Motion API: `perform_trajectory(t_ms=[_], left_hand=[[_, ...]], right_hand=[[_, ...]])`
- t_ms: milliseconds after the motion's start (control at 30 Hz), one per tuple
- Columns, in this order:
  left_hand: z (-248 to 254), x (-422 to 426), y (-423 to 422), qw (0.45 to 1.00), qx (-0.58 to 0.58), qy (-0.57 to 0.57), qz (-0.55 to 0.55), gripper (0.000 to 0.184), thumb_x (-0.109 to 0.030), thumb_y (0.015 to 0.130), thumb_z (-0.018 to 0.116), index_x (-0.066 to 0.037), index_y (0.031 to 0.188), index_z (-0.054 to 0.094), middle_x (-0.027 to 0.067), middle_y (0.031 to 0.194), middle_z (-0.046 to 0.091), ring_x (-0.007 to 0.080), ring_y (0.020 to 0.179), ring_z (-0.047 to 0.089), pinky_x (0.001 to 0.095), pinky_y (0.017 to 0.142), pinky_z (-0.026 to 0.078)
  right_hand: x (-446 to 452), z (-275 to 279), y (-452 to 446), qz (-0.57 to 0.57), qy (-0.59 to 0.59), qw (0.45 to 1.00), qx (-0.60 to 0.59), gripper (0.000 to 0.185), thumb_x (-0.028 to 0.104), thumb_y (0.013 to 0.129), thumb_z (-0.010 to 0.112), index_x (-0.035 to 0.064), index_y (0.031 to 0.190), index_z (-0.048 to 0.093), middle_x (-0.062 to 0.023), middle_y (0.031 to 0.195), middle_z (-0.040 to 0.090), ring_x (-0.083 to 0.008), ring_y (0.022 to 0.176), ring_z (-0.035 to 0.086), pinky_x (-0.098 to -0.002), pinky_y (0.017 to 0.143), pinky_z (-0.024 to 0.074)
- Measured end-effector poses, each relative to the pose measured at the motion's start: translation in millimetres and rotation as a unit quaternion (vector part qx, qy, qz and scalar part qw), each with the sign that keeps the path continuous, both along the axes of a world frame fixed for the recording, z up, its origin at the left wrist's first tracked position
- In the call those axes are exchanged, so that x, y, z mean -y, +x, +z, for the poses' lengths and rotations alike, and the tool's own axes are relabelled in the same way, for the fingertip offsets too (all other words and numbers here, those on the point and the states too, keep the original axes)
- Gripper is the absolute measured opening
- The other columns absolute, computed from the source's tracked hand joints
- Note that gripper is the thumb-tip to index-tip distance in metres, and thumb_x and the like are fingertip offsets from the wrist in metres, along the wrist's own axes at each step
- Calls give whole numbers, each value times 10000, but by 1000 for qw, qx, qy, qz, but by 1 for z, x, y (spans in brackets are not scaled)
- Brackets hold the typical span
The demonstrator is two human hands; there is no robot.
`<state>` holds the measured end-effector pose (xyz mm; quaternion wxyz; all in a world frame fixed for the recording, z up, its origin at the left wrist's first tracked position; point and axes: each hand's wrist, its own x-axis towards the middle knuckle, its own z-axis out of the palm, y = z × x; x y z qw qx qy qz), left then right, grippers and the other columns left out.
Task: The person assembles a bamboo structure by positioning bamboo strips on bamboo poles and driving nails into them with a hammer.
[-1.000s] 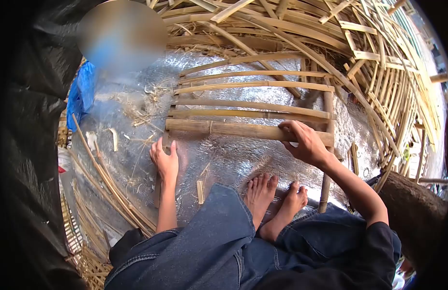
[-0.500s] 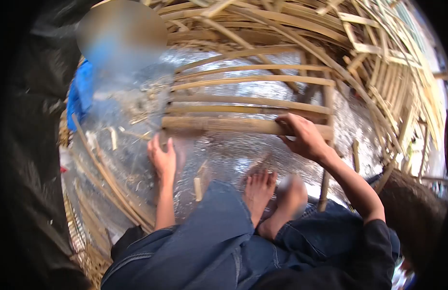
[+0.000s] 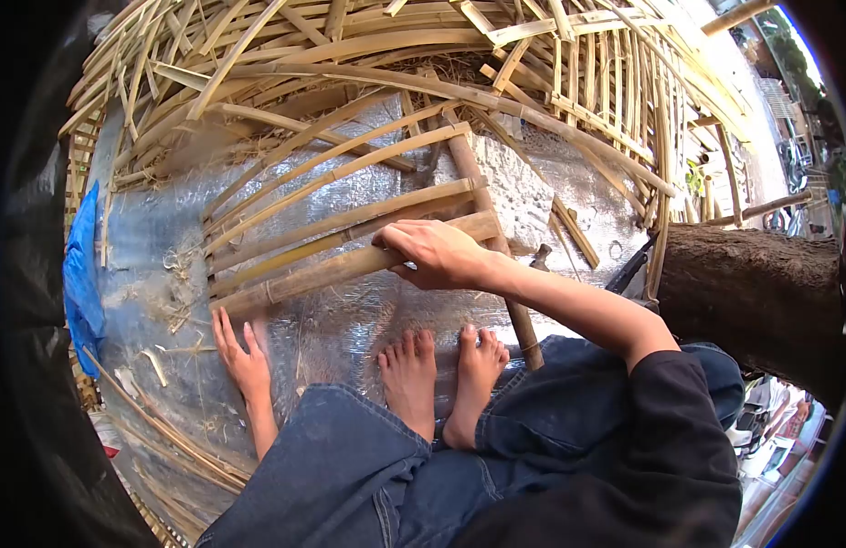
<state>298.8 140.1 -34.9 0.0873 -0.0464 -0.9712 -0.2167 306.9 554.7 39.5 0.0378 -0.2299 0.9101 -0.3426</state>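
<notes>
Curling over the thick near slat [image 3: 327, 272], right of its middle: fingers of the right hand [image 3: 441, 256]. Left hand [image 3: 247, 367] open at that slat's left end, contact unconfirmed. The bamboo frame [image 3: 467, 163] sits over the silvery sheet [image 3: 322, 333]. Judged light, fairly stiff; thin slats [image 3: 350, 219] likely springy. Recommended hold: both ends of the thick slat.

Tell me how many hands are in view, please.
2: the right hand grips the thick front bamboo slat, nearer its right end; the left hand is open beside the slat's left end.
</notes>
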Motion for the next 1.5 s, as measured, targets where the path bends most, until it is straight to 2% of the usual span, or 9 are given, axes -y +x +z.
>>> perform_trajectory(t_ms=[233, 500, 733, 767, 1033, 1100, 1267, 1367, 1500], left_hand=[[-4, 12, -18, 971, -4, 169, 167, 556, -394, 992, 627, -18, 1392, 538, 190, 1343, 597, 318, 1248, 561, 407, 1064, 419], [-40, 50, -37, 944, 33, 235, 229, 494, -436, 929, 697, -5, 1171, 709, 199, 1124, 679, 320, 1068, 640, 398, 959, 485], [-39, 53, -47, 920, 51, 323, 213, 446, -384, 959, 683, 19, 1146, 720, 141, 1050, 717, 213, 939, 664, 330, 864, 506], [-30, 48, -48, 920, 60, 327, 205, 458, -389, 963, 679, 27, 1153, 715, 129, 1028, 725, 193, 918, 662, 321, 859, 503], [-23, 81, -70, 928, 169, 295, 151, 551, -427, 946, 695, 59, 1204, 660, 117, 1056, 714, 199, 953, 634, 323, 885, 487], [-10, 92, -76, 919, 200, 322, 109, 527, -428, 944, 699, 35, 1191, 661, 72, 1007, 704, 166, 865, 637, 300, 765, 503], [23, 90, -80, 861, 372, 324, 121, 560, -511, 954, 582, -128, 1362, 571, 193, 1273, 597, 391, 1245, 498, 526, 1100, 340], [61, 74, -60, 869, 279, 371, 169, 444, -454, 938, 698, -46, 1114, 698, 18, 963, 697, 117, 850, 629, 275, 662, 482], [35, 85, -45, 879, 263, 360, 167, 383, -445, 927, 713, -93, 1075, 680, -18, 890, 666, 78, 707, 576, 245, 523, 393]], right_hand=[[6, 1, 4, -24, -54, 992, -111, 398, 202, 846, 746, 7, 1120, 534, -177, 1038, 626, -381, 1006, 634, -467, 858, 529], [-3, 46, 19, -209, -61, 963, -160, 212, -10, 859, 680, -2, 1051, 590, -127, 1020, 601, -200, 741, 500, -321, 635, 419], [-33, 37, 95, -463, -39, 885, 32, 292, 158, 986, 593, -36, 1184, 498, -119, 1007, 508, -196, 899, 504, -342, 853, 438], [-35, 27, 106, -475, -136, 865, 80, 321, 216, 1023, 579, -30, 1200, 471, -104, 1031, 516, -180, 906, 506, -321, 848, 435], [-18, 39, 115, -542, -256, 778, 188, 284, 287, 1006, 644, 55, 1059, 489, -3, 871, 577, -65, 749, 558, -227, 604, 471], [-7, 45, 110, -581, -291, 748, 137, 274, 212, 995, 662, 106, 929, 419, -8, 825, 609, -44, 665, 561, -199, 507, 446], [-9, 25, 126, -579, -368, 718, 119, 336, 106, 991, 645, 125, 849, 341, -52, 880, 675, -61, 646, 593, -206, 493, 469], [6, 31, 131, -578, -406, 699, 109, 344, 87, 981, 655, 129, 855, 338, -53, 850, 665, -65, 629, 598, -199, 480, 468], [1, 41, 142, -604, -414, 670, 121, 373, 52, 973, 662, 109, 836, 319, -51, 831, 640, -60, 685, 608, -204, 549, 478]])
